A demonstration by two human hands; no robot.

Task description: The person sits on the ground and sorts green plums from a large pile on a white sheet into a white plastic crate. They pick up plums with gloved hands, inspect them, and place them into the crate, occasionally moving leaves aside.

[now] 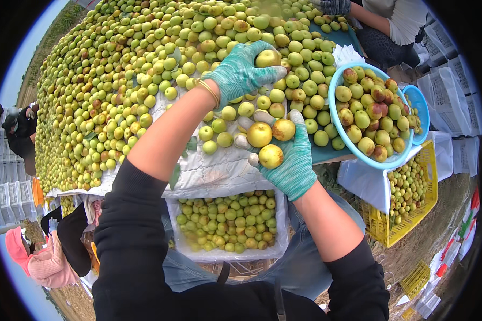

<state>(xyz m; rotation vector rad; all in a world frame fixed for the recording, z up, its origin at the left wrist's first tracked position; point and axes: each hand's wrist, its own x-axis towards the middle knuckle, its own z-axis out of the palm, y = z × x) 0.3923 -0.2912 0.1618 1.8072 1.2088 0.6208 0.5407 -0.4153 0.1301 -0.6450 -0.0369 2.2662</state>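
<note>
My left hand (240,70), in a teal knit glove with pale fingertips, is closed on a yellow-green jujube (268,58) with a brown blush. It is over the near edge of a wide heap of jujubes (118,75) on a pale cloth. Closer to me, my right hand (290,170), gloved the same way, is turned palm up. Its fingers curl round three jujubes (259,134), yellowish with brown patches. Several loose green jujubes lie on the cloth (211,171) beside the hands.
A lined crate of green jujubes (177,235) stands below the table edge, between my knees. On the right are a blue basin (333,115) full of browner jujubes, a smaller blue bowl (426,109) and a yellow crate (383,230). Other people (45,265) work at left and upper right.
</note>
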